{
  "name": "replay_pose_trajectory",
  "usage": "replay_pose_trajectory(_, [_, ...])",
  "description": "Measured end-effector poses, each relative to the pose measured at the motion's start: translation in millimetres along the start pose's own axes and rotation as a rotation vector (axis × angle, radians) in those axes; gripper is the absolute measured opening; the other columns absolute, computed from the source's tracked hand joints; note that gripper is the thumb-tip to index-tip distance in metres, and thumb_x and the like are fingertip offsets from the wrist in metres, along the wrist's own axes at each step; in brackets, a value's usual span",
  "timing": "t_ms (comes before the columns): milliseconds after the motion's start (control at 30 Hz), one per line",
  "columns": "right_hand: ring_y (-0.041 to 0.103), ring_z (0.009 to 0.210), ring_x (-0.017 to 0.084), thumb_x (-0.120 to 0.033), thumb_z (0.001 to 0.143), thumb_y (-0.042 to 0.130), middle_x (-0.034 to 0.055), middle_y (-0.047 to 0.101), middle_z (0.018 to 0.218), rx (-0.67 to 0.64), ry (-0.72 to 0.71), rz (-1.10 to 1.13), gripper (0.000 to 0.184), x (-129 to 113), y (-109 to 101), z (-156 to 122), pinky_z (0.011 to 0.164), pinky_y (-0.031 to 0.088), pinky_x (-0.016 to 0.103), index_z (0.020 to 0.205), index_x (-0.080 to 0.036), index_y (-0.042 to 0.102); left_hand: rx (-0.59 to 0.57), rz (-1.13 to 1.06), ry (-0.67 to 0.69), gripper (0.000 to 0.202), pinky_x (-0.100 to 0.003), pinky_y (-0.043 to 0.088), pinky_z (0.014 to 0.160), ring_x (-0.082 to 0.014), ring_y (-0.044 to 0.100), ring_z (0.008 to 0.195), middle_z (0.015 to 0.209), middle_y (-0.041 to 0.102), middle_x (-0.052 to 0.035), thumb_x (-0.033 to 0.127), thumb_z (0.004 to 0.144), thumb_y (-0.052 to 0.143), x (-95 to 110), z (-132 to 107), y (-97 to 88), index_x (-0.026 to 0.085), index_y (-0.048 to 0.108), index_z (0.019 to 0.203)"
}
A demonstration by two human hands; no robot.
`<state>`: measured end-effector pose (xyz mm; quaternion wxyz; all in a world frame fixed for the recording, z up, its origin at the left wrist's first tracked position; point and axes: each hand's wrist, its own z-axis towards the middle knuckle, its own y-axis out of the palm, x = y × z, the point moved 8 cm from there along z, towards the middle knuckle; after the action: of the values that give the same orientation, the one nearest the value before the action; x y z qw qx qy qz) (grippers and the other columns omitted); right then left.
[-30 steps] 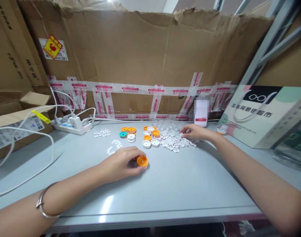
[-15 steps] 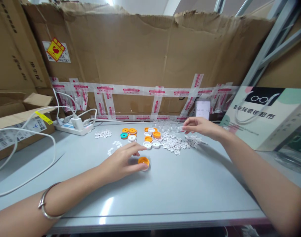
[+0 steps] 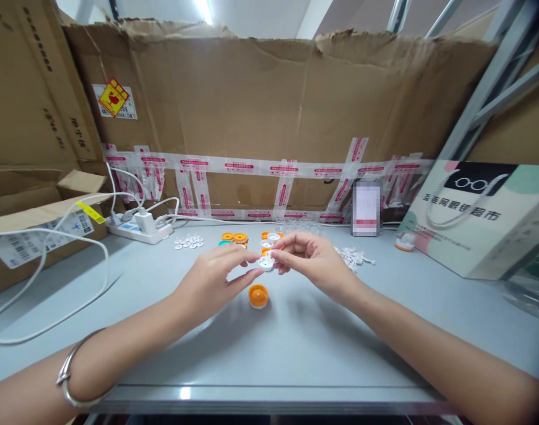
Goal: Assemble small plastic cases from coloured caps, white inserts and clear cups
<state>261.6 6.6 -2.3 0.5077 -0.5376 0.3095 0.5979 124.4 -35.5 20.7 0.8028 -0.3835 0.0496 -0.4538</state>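
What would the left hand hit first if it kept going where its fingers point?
The small white cap pinched in the right hand; the left hand seems to touch it, though depth is unclear.

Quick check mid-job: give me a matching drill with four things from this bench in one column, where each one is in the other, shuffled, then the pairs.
Things
1. orange cap
2. small white part
3. power strip
4. paper bag

Places
a. pinched between the fingers of the left hand and the right hand
b. at the right side of the table
c. on the table, just below the hands
d. back left, with plugs in it

Pairs: 1-c, 2-a, 3-d, 4-b
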Motion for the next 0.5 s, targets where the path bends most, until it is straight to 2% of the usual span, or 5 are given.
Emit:
replay_pose_trajectory(167, [0.062, 0.063, 0.012, -0.035, 0.069, 0.068, 0.0013, 0.066, 0.069, -0.027, -0.051, -0.003, 0.021, -6, 3, -3, 0.064, 0.052, 0.028, 0.077, -0.017, 0.060, -0.097, 0.059, 0.023, 0.012, -0.023, 0.042, 0.058, -0.0112, 0.057, 0.063, 0.073, 0.067, 0.0003, 0.020, 0.083, 0.053, 7, 11, 8.2, 0.019, 0.065, 0.082])
replay_pose_trajectory(267, [0.061, 0.060, 0.012, -0.039, 0.071, 0.065, 0.0011, 0.066, 0.068, -0.011, -0.080, -0.048, 0.023, -12, -6, -1, 0.063, 0.051, 0.028, 0.077, -0.017, 0.060, -0.133, 0.060, 0.001, 0.012, -0.023, 0.042, 0.059, -0.0117, 0.057, 0.064, 0.072, 0.066, 0.0007, 0.018, 0.081, 0.053, 8, 16, 12.5, 0.019, 0.064, 0.079])
replay_pose_trajectory(333, [0.061, 0.061, 0.012, -0.043, 0.074, 0.061, 0.0012, 0.065, 0.066, 0.070, -0.116, -0.129, 0.025, -16, -28, 4, 0.063, 0.051, 0.029, 0.078, -0.018, 0.060, -0.107, -0.005, -0.054, 0.011, -0.022, 0.042, 0.059, -0.0114, 0.058, 0.065, 0.072, 0.066, 0.0008, 0.019, 0.081, 0.053, 0, 18, 10.4, 0.018, 0.063, 0.077])
replay_pose_trajectory(433, [0.061, 0.065, 0.014, -0.045, 0.075, 0.057, 0.0027, 0.064, 0.068, 0.248, -0.143, -0.356, 0.028, -14, -76, 14, 0.067, 0.049, 0.029, 0.080, -0.017, 0.060, 0.016, -0.161, -0.210, 0.013, -0.021, 0.045, 0.059, -0.0115, 0.059, 0.066, 0.073, 0.066, -0.0002, 0.027, 0.081, 0.055, -27, 22, -4.0, 0.018, 0.063, 0.077])
replay_pose_trajectory(500, [0.060, 0.069, 0.016, -0.044, 0.074, 0.057, 0.0034, 0.066, 0.072, 0.226, -0.057, -0.577, 0.027, 2, -99, 24, 0.067, 0.047, 0.029, 0.076, -0.017, 0.061, 0.160, -0.259, -0.303, 0.016, -0.022, 0.047, 0.060, -0.0126, 0.060, 0.067, 0.075, 0.067, -0.0020, 0.032, 0.078, 0.058, -49, 24, -22.1, 0.017, 0.063, 0.079])
